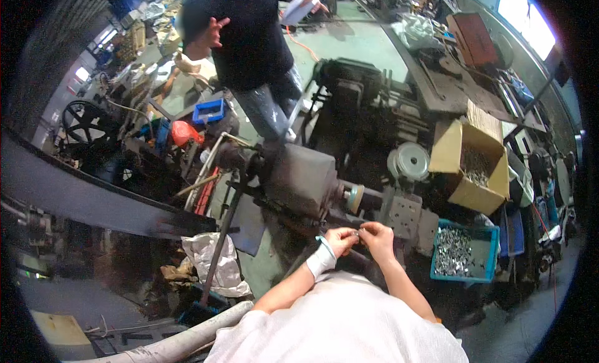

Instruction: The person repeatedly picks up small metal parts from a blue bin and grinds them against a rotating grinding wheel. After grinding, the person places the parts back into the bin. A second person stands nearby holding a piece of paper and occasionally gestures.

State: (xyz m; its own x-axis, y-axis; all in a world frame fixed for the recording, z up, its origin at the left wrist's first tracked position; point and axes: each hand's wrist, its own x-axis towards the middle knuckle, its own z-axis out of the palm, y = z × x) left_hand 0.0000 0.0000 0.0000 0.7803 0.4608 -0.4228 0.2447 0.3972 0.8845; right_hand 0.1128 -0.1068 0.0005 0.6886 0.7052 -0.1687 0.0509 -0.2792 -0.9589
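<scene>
Meeting fingertip to fingertip, the left hand (340,240) and the right hand (378,239) pinch a small piece (356,233) between them, just in front of the person's white shirt (349,319). The fingers are bent close around it, and it is too small and too covered for its shape to be told. A pale wrap (321,261) circles the left wrist.

Taking the hands as the centre of the dial, a brass-coloured round part (355,199) sits near at 12 o'clock, on the end of a machine's grey, boxy housing (301,176), which lies between 10 and 11. A plate with holes (402,214) is near at 2 o'clock, and a round metal disc (410,161) at 1. A turquoise tray (463,279) stands at 3 o'clock, shiny metal pieces (452,250) heaped mostly toward its left side. An open cardboard box (445,147), also with small pieces inside, is at 2 o'clock. Well apart at 11, another person (246,44) in a dark top holds something white (297,9). A pale sack (215,266) lies at 9 o'clock.
</scene>
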